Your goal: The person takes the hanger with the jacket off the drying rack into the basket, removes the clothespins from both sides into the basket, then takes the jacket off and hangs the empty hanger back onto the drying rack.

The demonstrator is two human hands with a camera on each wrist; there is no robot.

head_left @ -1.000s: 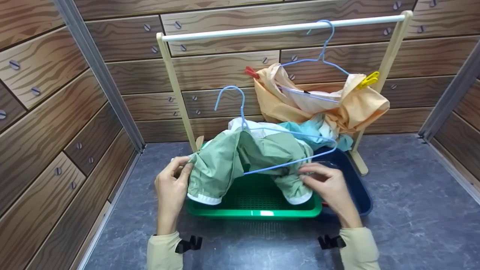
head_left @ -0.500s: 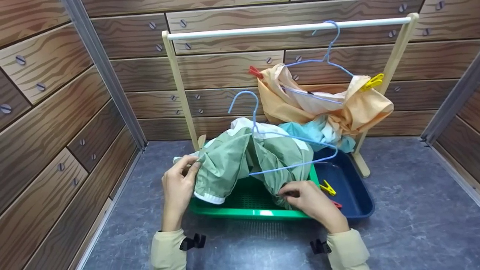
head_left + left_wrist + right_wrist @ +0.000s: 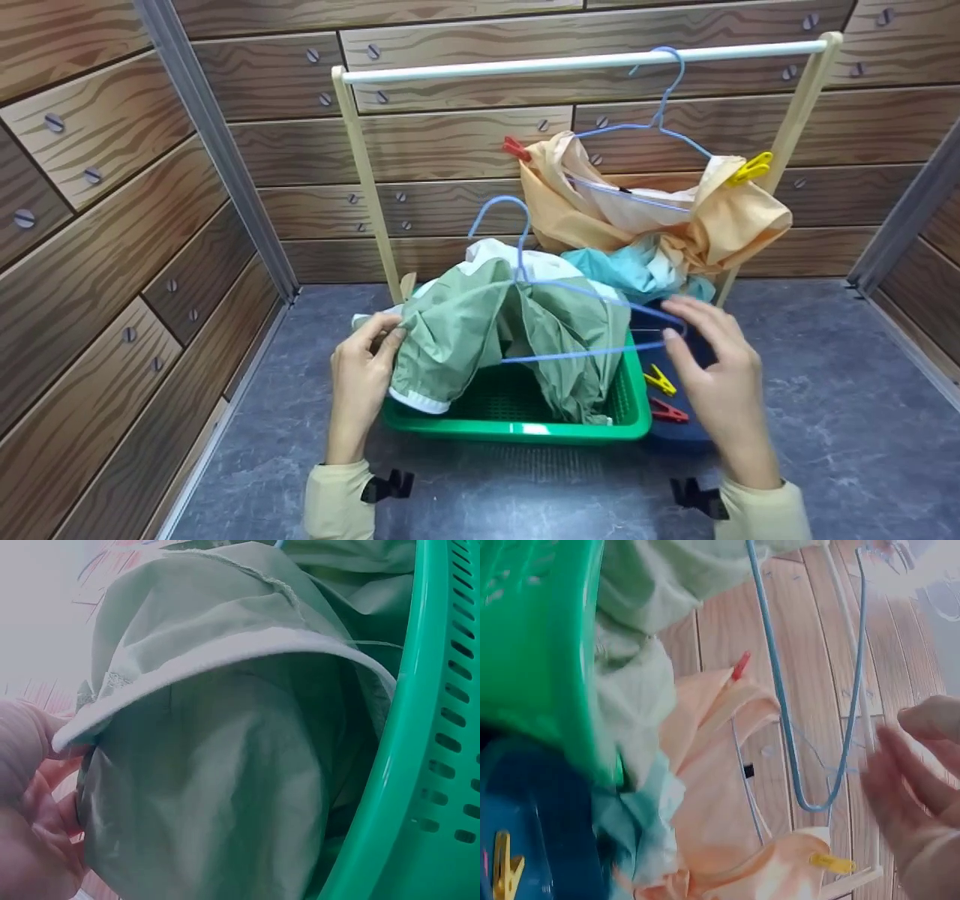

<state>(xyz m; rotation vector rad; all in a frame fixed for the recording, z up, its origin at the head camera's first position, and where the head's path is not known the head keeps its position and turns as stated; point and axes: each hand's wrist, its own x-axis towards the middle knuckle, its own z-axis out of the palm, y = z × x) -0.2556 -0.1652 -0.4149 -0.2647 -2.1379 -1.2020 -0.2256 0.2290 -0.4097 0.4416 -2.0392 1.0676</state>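
Note:
A green garment [image 3: 448, 337] with white edging lies bunched over the green basket [image 3: 517, 429]. My left hand [image 3: 364, 360] pinches its left side between thumb and fingers, close to the white hem [image 3: 247, 649] that curves across the left wrist view. A blue hanger [image 3: 577, 354] sits partly inside the garment, its hook upward and its right end sticking out. My right hand [image 3: 716, 382] is by that end, thumb and fingers spread and holding nothing. In the right wrist view, a gap shows between the fingers [image 3: 900, 795] and the hanger.
Behind stands a rack with a white rail [image 3: 480, 71]. An orange garment [image 3: 570, 217] hangs there on another blue hanger, held by red [image 3: 516, 148] and yellow [image 3: 750, 169] clothespins. Right of the basket, a dark blue tray [image 3: 547, 802] holds yellow [image 3: 660, 380] and red [image 3: 667, 410] clothespins.
My right hand was at the garment's right side, moved inward and down with it, then let go and went right and up to the hanger's end. The left hand keeps its pinch.

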